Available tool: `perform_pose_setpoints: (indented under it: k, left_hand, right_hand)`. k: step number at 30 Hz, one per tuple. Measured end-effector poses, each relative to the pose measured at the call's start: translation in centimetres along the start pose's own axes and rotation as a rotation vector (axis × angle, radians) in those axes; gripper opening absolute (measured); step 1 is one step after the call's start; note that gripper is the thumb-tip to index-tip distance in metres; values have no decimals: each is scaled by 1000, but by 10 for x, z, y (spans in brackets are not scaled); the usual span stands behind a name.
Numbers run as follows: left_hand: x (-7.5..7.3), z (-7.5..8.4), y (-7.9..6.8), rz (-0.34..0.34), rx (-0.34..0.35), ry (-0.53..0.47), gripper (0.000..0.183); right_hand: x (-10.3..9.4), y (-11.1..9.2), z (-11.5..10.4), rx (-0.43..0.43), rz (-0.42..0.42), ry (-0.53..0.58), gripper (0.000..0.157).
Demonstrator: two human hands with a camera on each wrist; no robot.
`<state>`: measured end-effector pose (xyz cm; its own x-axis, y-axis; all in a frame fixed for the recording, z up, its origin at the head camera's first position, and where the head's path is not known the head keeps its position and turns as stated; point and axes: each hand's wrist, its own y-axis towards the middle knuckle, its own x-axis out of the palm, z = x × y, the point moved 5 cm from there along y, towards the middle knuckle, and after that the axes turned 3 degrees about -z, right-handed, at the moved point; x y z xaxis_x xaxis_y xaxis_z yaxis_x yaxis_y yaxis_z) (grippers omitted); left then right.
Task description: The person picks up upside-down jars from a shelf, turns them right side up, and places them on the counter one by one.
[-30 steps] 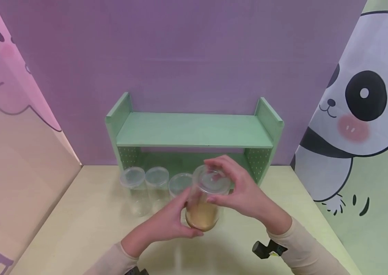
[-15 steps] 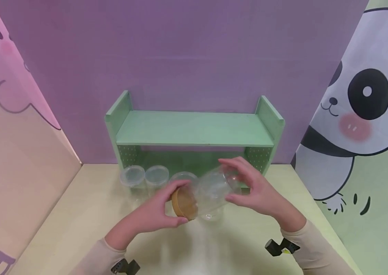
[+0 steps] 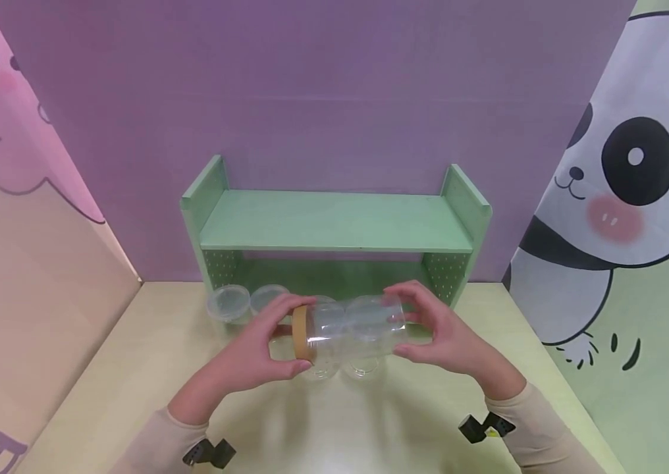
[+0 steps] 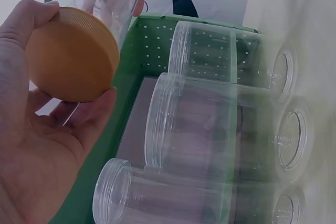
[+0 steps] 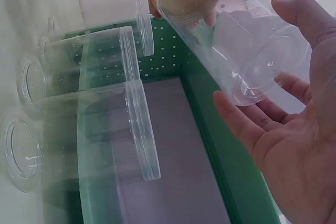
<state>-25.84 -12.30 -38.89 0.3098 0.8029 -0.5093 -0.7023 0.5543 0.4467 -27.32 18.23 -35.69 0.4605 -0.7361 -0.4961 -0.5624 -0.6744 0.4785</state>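
Observation:
In the head view a clear jar (image 3: pixel 364 326) lies level in the air between my two hands. My left hand (image 3: pixel 251 349) grips its tan screw lid (image 3: pixel 299 332), fingers above and thumb below. The lid's flat face and ridged rim (image 4: pixel 76 56) show in the left wrist view. My right hand (image 3: pixel 438 332) holds the clear bottom end, its fingers and thumb curved round it. In the right wrist view that jar bottom (image 5: pixel 275 69) sits between thumb and fingers. Nothing shows inside the jar.
Several clear jars stand in a row on the pale table (image 3: pixel 133 395), including one with a translucent top (image 3: pixel 228 303) at the left. Behind them is a green two-level shelf (image 3: pixel 334 220). A purple backdrop (image 3: pixel 334 99) and printed side walls enclose the table.
The jar has turned from bottom-up, with its tan lid low, to lying level with the lid at the left. My left hand has moved left and my right hand right.

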Motion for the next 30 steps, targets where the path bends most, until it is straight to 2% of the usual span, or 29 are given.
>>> perform_pose_setpoints:
  k: [7, 13, 16, 20, 30]
  left_hand:
    - [-4, 1, -2, 49, 33, -12, 88]
    - [-9, 7, 1, 88, 99, -50, 92]
    - [-12, 14, 3, 106, 139, -68, 91]
    - [-16, 22, 6, 132, 174, -71, 88]
    - [-11, 38, 21, 130, 201, -86, 81]
  right_hand:
    - [2, -1, 0, 16, -5, -27, 80]
    - [11, -8, 5, 99, -20, -128, 75]
    - [19, -11, 6, 151, -35, -145, 77]
    - [33, -13, 5, 178, -43, -118, 84]
    - [64, -18, 11, 282, -1, -103, 93]
